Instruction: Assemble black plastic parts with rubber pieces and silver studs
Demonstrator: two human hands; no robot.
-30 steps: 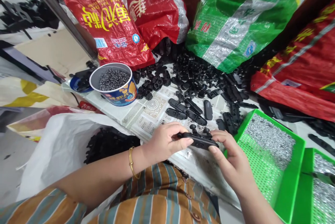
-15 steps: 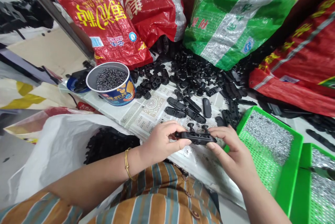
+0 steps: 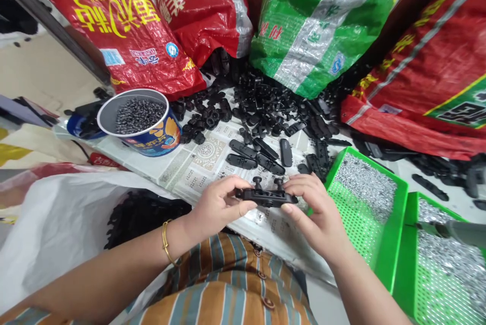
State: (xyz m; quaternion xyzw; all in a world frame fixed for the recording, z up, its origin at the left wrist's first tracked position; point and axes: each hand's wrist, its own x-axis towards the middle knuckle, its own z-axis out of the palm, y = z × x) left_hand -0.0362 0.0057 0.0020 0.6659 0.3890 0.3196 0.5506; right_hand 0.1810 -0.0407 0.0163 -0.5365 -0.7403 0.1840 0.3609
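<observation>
A long black plastic part (image 3: 266, 196), with two round-headed pegs standing up from its top, is held level above the table's front edge. My left hand (image 3: 218, 206) pinches its left end between thumb and fingers. The right end is gripped by my right hand (image 3: 317, 211), the thumb below and the fingers at the top. Just beyond the hands, several flat oval black pieces (image 3: 243, 149) lie on the patterned table (image 3: 186, 175). Behind them spreads a heap of small black parts (image 3: 261, 99).
A blue tub (image 3: 152, 137) of small dark pieces stands at the left. Green baskets (image 3: 398, 234) of silvery pieces sit at the right, a grey tool (image 3: 463, 231) over one. Red sacks (image 3: 132, 26) and a green sack (image 3: 315, 31) line the back. Lower left, a white sack (image 3: 76, 213) holds black parts.
The view has shifted to the right, so the scene sits further left and more of the right basket and grey tool shows. Both hands keep hold of the black part.
</observation>
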